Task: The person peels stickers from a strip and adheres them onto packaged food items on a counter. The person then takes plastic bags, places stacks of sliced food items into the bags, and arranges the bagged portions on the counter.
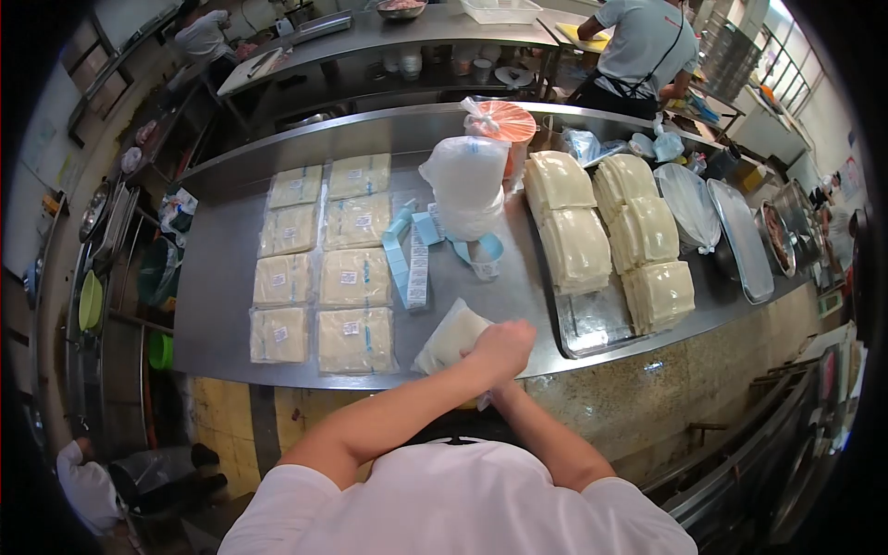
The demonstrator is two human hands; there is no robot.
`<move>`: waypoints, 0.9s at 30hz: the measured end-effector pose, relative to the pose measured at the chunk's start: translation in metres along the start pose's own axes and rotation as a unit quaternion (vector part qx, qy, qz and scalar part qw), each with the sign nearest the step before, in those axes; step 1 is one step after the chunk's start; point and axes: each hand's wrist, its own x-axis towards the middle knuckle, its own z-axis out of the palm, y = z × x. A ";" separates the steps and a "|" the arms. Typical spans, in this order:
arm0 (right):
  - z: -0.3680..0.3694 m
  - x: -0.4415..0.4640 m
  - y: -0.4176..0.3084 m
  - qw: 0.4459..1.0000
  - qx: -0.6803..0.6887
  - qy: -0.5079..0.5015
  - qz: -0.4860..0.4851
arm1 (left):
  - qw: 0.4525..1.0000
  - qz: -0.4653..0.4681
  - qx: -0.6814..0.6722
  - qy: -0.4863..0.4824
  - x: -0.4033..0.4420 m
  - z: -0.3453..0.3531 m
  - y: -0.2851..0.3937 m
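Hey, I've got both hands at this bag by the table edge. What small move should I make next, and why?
I'd probably fold the bag flat at its nearer end. Your left hand is curled there, the right hand mostly hidden below, and the bag lies askew, whereas the eight packs on the left lie flat in neat columns.

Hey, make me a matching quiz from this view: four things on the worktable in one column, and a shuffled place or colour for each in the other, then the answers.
Things:
1. Labelled packets
2. Label strip
3. Stacked pale sheets
4. Whitish bag

Places or colours:
A. On the metal tray
B. At the table's near edge, by the left hand
C. In two columns, left side
D. Blue and white

Pairs: 1-C, 2-D, 3-A, 4-B
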 end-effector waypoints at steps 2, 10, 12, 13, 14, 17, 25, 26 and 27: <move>0.001 -0.004 -0.001 1.000 0.013 -0.013 0.011 | 1.000 -0.013 0.000 -0.011 0.000 0.005 0.007; -0.008 -0.011 -0.025 0.993 0.059 -0.079 0.072 | 0.981 0.034 -0.143 0.124 -0.030 -0.024 0.010; 0.003 -0.025 -0.041 0.991 0.059 -0.084 0.085 | 0.956 -0.021 -0.099 0.276 -0.052 -0.040 -0.015; 0.029 -0.042 -0.051 0.993 0.046 -0.077 0.071 | 0.938 -0.067 -0.047 0.336 -0.063 -0.040 -0.034; 0.057 -0.060 -0.062 0.995 0.033 -0.070 0.058 | 0.949 -0.180 -0.088 0.245 -0.077 -0.044 -0.048; 0.007 -0.045 -0.054 0.990 -0.119 -0.044 -0.060 | 0.879 -0.338 -0.337 0.015 -0.110 -0.039 -0.086; 0.066 -0.098 -0.104 0.995 -0.103 0.007 0.009 | 0.706 -0.294 -0.638 0.084 -0.130 0.008 -0.102; 0.054 -0.091 -0.113 0.986 -0.160 0.046 -0.008 | 0.703 -0.293 -0.642 0.085 -0.130 0.013 -0.105; 0.061 -0.094 -0.116 0.975 -0.211 0.060 -0.047 | 0.700 -0.293 -0.646 0.083 -0.130 0.016 -0.106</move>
